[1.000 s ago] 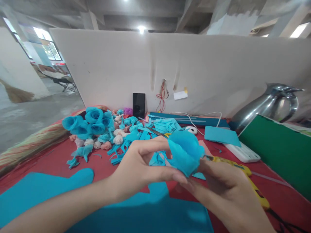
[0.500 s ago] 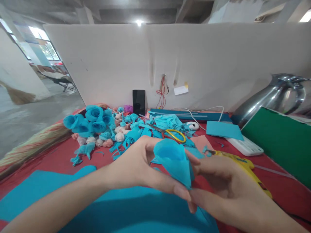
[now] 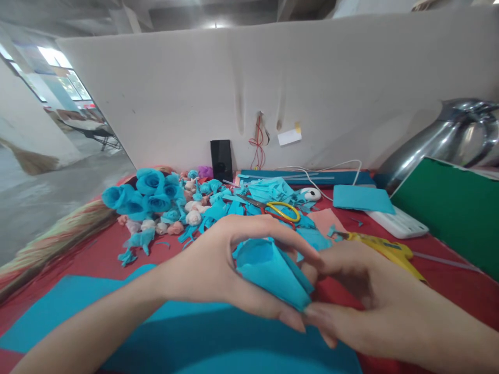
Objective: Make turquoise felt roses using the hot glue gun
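Blue paper rose (image 3: 268, 272), held above the bench (image 3: 103, 254)
Your left hand (image 3: 210, 265) curls its grip around it; your right hand (image 3: 374, 304) pinches its base. It looks partly formed, wrapped but barely flared; finished-looking roses (image 3: 150, 183) sit bunched at left.

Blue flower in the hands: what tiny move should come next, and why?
Maybe pinch the flower a bit tighter at its narrow end: the right hand has its thumb there, while the left hand curls around the wider part.
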{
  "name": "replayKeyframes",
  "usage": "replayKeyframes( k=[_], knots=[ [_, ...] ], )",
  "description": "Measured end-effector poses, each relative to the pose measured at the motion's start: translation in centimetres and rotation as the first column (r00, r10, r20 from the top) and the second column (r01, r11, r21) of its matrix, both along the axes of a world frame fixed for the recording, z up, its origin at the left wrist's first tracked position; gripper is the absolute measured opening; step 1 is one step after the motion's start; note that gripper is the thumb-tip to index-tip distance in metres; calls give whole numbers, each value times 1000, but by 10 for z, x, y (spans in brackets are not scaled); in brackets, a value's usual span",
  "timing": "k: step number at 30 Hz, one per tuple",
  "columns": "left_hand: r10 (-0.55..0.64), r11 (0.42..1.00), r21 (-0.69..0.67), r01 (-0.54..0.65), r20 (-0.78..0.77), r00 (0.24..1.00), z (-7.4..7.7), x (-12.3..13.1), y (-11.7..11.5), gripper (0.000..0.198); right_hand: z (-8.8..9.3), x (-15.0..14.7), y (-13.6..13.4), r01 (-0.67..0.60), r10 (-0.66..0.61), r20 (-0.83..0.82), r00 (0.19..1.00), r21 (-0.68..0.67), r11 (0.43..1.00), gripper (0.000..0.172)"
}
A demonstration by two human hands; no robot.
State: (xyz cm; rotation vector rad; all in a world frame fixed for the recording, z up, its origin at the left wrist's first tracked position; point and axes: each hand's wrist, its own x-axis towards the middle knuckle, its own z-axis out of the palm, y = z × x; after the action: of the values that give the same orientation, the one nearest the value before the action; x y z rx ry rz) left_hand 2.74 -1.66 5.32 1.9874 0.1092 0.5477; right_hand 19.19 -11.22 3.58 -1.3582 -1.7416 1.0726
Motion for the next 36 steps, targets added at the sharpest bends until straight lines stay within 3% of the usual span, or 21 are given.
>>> replayKeyframes(
  k=[4, 9, 15, 21, 29, 36],
  knots=[
    [-51, 991, 130, 44, 44, 998, -3, -2, 3, 45, 5, 0, 1, 24, -23, 9, 1000, -163, 986, 8],
    [-83, 968, 246, 54, 111, 990, -4, -2, 6, 43, 4, 3, 0, -13, 10, -15, 1000, -221, 975, 9],
    [-59, 942, 335, 13, 129, 990, -6, -4, 8, 40, 3, 6, 6, -86, 45, -148, 988, -279, 956, 9],
    [-10, 884, 463, -64, 154, 988, -8, -5, 7, 36, 4, 4, 7, -82, 23, -187, 982, -319, 944, 12],
    [22, 893, 444, -74, 121, 992, -4, -6, 6, 52, 5, 4, 10, -153, 4, -388, 921, -354, 923, 11],
    [54, 900, 428, -86, 84, 995, -6, -8, 5, 61, -1, 9, 11, -203, 26, -458, 889, -341, 918, 16]
  ],
)
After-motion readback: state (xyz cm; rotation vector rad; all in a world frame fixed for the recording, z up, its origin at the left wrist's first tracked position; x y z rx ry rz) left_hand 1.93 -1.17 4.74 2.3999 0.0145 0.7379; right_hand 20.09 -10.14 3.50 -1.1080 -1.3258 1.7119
